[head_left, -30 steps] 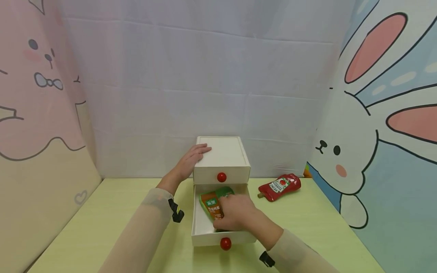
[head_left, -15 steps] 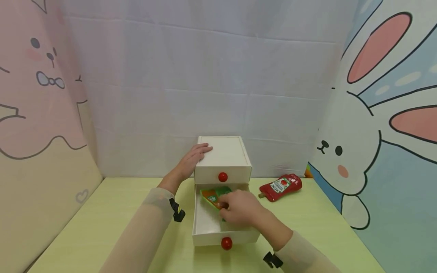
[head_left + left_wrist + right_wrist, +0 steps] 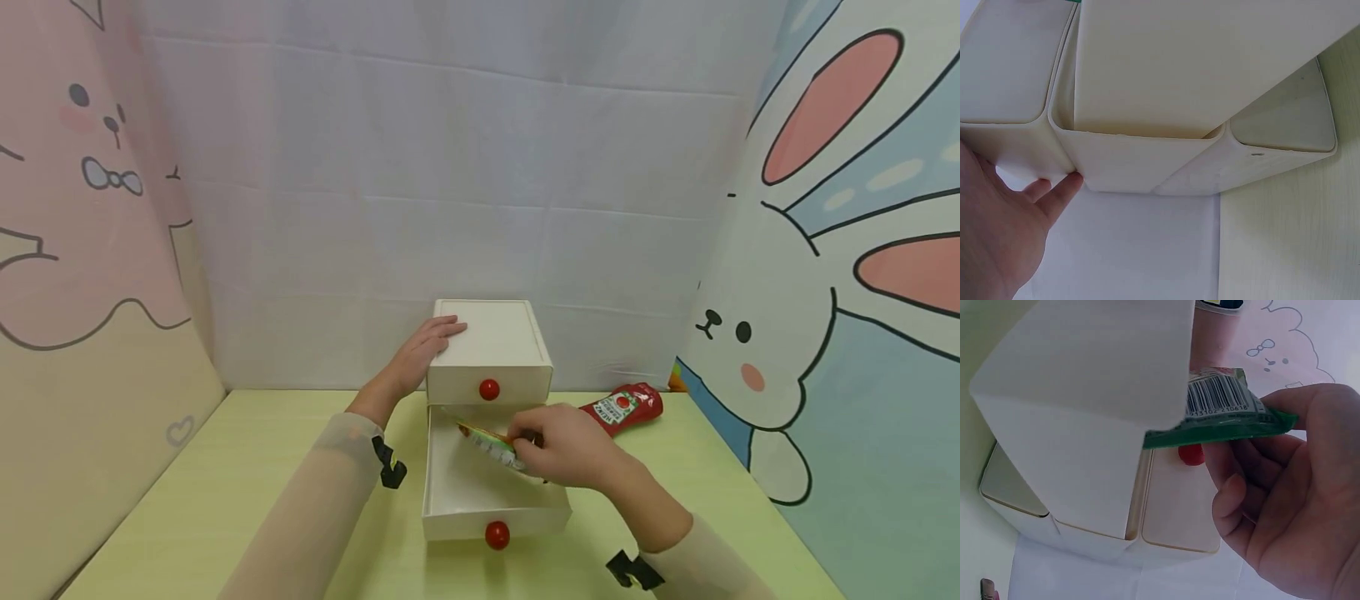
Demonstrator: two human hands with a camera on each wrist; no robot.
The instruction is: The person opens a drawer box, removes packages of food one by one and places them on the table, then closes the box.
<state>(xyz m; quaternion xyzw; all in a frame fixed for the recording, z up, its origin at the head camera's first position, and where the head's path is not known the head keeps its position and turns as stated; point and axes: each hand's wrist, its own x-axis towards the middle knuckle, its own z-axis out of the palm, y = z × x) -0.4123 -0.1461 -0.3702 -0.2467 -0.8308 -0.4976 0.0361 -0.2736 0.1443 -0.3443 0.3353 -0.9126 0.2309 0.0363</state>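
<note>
My right hand (image 3: 567, 446) pinches a green-and-orange seasoning packet (image 3: 491, 446) between thumb and fingers, over the pulled-out drawer (image 3: 465, 492). The packet is tilted, and its barcode side (image 3: 1216, 397) shows in the right wrist view; fingers hide part of it in the head view. White with red round knobs, the small drawer cabinet (image 3: 487, 329) stands against the back cloth. My left hand (image 3: 420, 354) rests on its upper left edge with fingers straight across the top. In the left wrist view the drawer juts out between two closed ones.
A red Heinz ketchup pouch (image 3: 622, 408) lies on the light green table (image 3: 300, 458) right of the cabinet, partly behind my right hand. Cartoon-printed panels stand at both sides, and a white cloth (image 3: 450, 167) hangs at the back.
My right hand has lifted the packet off the drawer floor and moved it right and tipped it on edge. The left hand stays on the cabinet.
</note>
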